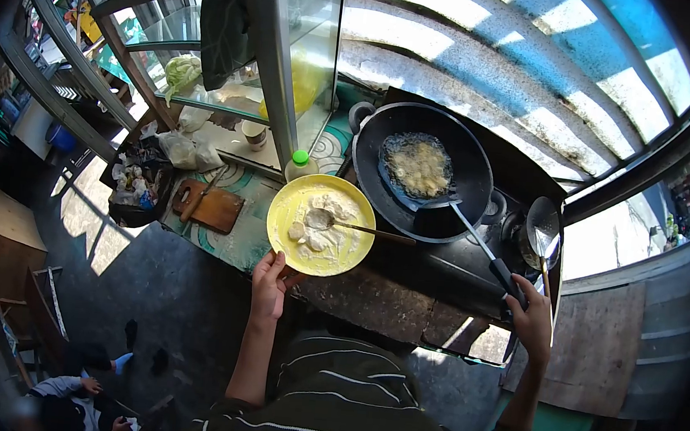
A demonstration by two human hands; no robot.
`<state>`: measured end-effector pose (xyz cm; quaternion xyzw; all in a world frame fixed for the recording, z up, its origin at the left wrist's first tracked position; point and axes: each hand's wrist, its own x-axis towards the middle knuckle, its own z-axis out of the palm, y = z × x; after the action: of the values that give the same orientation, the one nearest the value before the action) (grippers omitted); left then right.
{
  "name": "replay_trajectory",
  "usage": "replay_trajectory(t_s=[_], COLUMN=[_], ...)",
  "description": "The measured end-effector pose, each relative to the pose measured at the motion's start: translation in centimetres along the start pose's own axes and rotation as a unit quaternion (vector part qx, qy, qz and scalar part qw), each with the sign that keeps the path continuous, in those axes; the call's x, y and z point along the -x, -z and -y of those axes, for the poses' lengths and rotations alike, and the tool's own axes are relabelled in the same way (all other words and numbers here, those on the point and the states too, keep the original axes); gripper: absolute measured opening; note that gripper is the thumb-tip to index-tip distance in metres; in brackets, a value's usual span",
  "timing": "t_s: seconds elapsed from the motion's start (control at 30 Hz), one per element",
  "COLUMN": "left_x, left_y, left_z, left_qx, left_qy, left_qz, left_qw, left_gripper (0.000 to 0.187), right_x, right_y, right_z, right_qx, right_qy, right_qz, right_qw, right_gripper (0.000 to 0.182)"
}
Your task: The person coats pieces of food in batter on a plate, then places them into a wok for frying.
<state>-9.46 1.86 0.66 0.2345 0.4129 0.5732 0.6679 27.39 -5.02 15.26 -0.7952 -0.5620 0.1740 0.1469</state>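
My left hand (271, 281) grips the near rim of a yellow plate (277, 246), thumb on top. White flour-like batter (310, 237) lies smeared and clumped on the plate, and a metal spoon (320, 219) rests in it with its handle over the right rim. My right hand (530, 310) is wrapped around the black handle of a spatula (475, 233), whose blade reaches into the black wok (469, 161). Golden fritters (419, 169) sit in bubbling oil at the wok's bottom.
A wooden cutting board (218, 208) and a green-capped bottle (300, 165) stand left of the wok, by a glass display case (248, 100). At right is a metal skimmer (543, 220). A plastic bag of rubbish (136, 185) sits far left; a seated person (78, 406) is at lower left.
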Motion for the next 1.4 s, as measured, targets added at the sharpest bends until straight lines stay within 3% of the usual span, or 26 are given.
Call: replay_trajectory(t_s=[0.07, 0.33, 0.4, 0.43, 0.53, 0.7, 0.87, 1.0, 1.03, 1.1, 1.23, 1.3, 1.33, 1.37, 1.4], left_x=[0.1, 0.3, 0.5, 0.6, 0.6, 0.3, 0.3, 0.7, 0.7, 0.9, 1.0, 1.1, 1.1, 1.1, 1.0], left_y=[-0.1, 0.1, 0.2, 0.1, 0.1, 0.1, 0.0, -0.8, -1.0, -1.1, -1.9, -2.3, -2.5, -2.8, -3.2], left_z=[-0.2, -0.2, -0.3, -0.5, -0.5, -0.2, 0.0, 0.1, 0.3, 0.7, 1.1, 1.3, 1.4, 1.8, 2.1], left_qx=[-0.001, -0.001, 0.0, -0.003, -0.005, -0.01, -0.012, -0.009, 0.001, 0.012, 0.008, -0.001, -0.009, 0.003, 0.002], left_qy=[0.002, -0.004, -0.007, -0.009, -0.009, -0.006, -0.004, -0.001, 0.004, 0.018, 0.03, 0.039, 0.05, 0.054, 0.056], left_qz=[0.001, 0.001, -0.005, -0.001, 0.0, 0.005, 0.008, 0.013, 0.019, 0.037, 0.075, 0.083, 0.093, 0.094, 0.097], left_qw=[1.0, 1.0, 1.0, 1.0, 1.0, 1.0, 1.0, 1.0, 1.0, 0.999, 0.997, 0.996, 0.994, 0.994, 0.994], left_gripper=[0.028, 0.027, 0.026, 0.026, 0.027, 0.028, 0.026, 0.027, 0.028, 0.029, 0.029, 0.029, 0.029, 0.029, 0.029], right_x=[-1.7, -4.4, -4.1, -3.9, -4.2, -7.4, -9.8, -8.0, -7.7, -7.0, -4.7, -2.5, -1.9, -1.4, -1.0], right_y=[-2.2, -6.7, -5.3, -5.6, -5.3, -8.2, -12.8, -11.9, -12.2, -12.9, -12.9, -12.1, -12.6, -13.3, -13.9], right_z=[-0.5, -1.1, -1.9, -2.6, -2.1, 0.2, -1.4, -1.0, -1.3, -2.1, -2.0, -0.1, 0.0, 0.0, 0.3], right_qx=[-0.019, -0.116, -0.127, -0.175, -0.177, -0.136, -0.157, -0.139, -0.139, -0.097, -0.101, 0.141, 0.142, -0.156, -0.438], right_qy=[0.056, 0.057, -0.018, 0.043, 0.081, 0.034, 0.13, 0.028, 0.029, 0.147, 0.118, 0.174, 0.172, 0.144, 0.101], right_qz=[-0.038, -0.062, 0.012, -0.033, -0.072, -0.092, -0.196, -0.14, -0.138, -0.255, -0.258, -0.316, -0.316, -0.198, -0.063], right_qw=[0.998, 0.99, 0.992, 0.983, 0.978, 0.986, 0.959, 0.98, 0.98, 0.951, 0.954, 0.922, 0.922, 0.957, 0.891], right_gripper=[0.033, 0.034, 0.033, 0.032, 0.033, 0.034, 0.032, 0.04, 0.04, 0.046, 0.053, 0.059, 0.059, 0.058, 0.058])
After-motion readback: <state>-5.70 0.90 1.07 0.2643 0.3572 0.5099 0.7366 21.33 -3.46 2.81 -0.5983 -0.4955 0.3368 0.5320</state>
